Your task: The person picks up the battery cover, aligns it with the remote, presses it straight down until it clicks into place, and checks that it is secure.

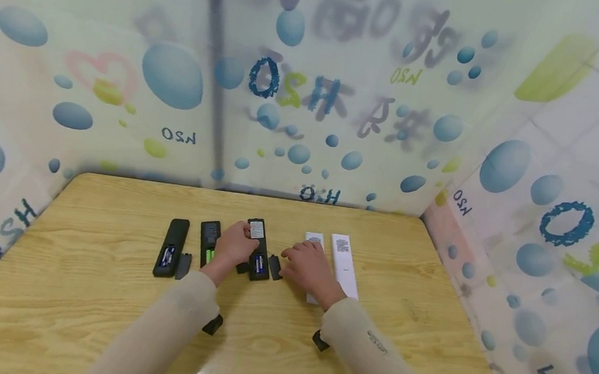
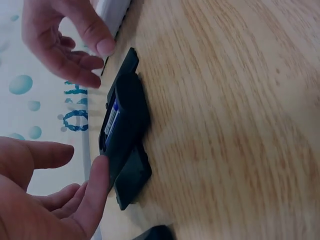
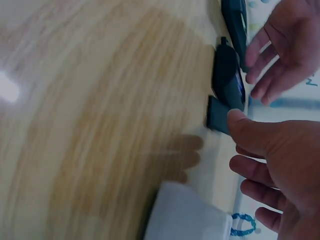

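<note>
A black remote control point(image 1: 257, 229) lies back up, its battery bay open over blue-and-white batteries point(image 1: 259, 263). My left hand point(image 1: 235, 244) is over its left side; in the left wrist view, one fingertip is right at the edge of the remote point(image 2: 132, 107), with the thumb held apart. A loose battery cover point(image 1: 274, 267) lies to the right of the remote, another cover point(image 2: 134, 177) to its left. My right hand point(image 1: 309, 268) hovers by the right cover, fingers loosely bent, partly hiding a white remote point(image 1: 314, 237). Its thumb tip overlaps the cover point(image 3: 217, 115) in the right wrist view.
Farther left lie a black remote with green batteries point(image 1: 210, 255), partly behind the left hand, and another black remote point(image 1: 172, 241) beside its cover point(image 1: 183, 266). A second white remote point(image 1: 346, 265) is on the right. A patterned wall point(image 1: 301, 169) borders the wooden table point(image 1: 404, 339).
</note>
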Demonstrator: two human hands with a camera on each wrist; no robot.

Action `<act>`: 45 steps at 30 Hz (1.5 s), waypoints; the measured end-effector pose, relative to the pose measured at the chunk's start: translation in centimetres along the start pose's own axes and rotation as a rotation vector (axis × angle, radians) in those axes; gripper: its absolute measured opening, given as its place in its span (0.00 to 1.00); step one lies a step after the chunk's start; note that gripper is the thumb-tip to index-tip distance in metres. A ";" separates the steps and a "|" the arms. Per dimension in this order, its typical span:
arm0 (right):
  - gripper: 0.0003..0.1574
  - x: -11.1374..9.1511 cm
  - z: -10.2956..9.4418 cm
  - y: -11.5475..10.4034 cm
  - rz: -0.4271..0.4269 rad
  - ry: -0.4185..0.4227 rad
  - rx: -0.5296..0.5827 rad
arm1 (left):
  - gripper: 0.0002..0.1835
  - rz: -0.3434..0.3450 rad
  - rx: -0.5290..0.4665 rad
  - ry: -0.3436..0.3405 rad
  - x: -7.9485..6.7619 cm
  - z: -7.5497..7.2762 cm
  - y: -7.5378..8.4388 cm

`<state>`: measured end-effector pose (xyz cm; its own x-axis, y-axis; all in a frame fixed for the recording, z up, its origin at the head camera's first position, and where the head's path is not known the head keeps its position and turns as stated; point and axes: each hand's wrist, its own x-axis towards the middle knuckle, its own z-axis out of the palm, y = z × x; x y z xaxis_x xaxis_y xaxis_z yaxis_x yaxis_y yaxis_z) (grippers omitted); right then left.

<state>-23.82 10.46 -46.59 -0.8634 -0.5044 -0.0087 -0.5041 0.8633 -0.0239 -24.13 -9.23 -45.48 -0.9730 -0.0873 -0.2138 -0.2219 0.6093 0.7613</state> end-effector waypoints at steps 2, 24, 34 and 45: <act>0.26 0.2 0.3 -0.3 -0.003 0.000 -0.005 | 0.27 -0.001 0.037 0.015 0.1 0.2 0.0; 0.32 1.6 0.2 -1.5 -0.015 -0.117 -0.099 | 0.34 -0.017 0.226 0.028 1.3 1.3 0.8; 0.29 1.9 0.2 -1.5 0.029 -0.095 -0.012 | 0.32 -0.043 0.275 0.037 1.8 2.0 0.5; 0.17 1.4 -0.1 -0.9 0.064 0.010 0.042 | 0.28 -0.100 0.324 0.063 1.7 2.6 1.5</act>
<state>-24.61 8.93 -46.53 -0.8943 -0.4475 -0.0013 -0.4465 0.8924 -0.0653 -25.98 -6.37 -46.31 -0.9517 -0.2018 -0.2315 -0.2946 0.8129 0.5025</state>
